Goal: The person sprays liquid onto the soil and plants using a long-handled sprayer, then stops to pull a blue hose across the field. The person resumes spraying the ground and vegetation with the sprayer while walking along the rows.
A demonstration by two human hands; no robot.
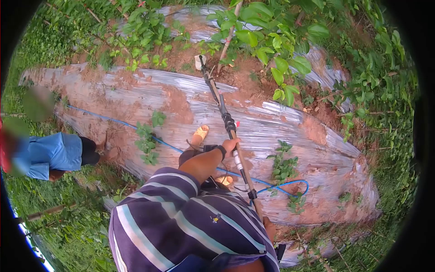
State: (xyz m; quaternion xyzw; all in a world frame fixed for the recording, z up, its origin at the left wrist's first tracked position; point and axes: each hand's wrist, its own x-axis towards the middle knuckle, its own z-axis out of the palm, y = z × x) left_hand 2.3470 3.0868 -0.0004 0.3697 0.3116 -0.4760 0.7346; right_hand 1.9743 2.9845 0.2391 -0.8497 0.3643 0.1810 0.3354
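A long wooden pole with a black pipe strapped along it slants across the view. Black wrappings bind the two together, and a pale flat head shows at the far end, close to bare soil. My left hand, with a dark band at the wrist, is closed around the middle of the pole. Lower down, my right hand is at the near end beside my shirt, closed on the pole, its fingers partly hidden. A blue hose loops over the ground and meets the pipe near a black fitting.
Silvery plastic sheeting, smeared with red soil, covers the raised bed underfoot. Small leafy plants grow through it. A wooden stake stands among broad leaves ahead. To the left is another person in a blue shirt.
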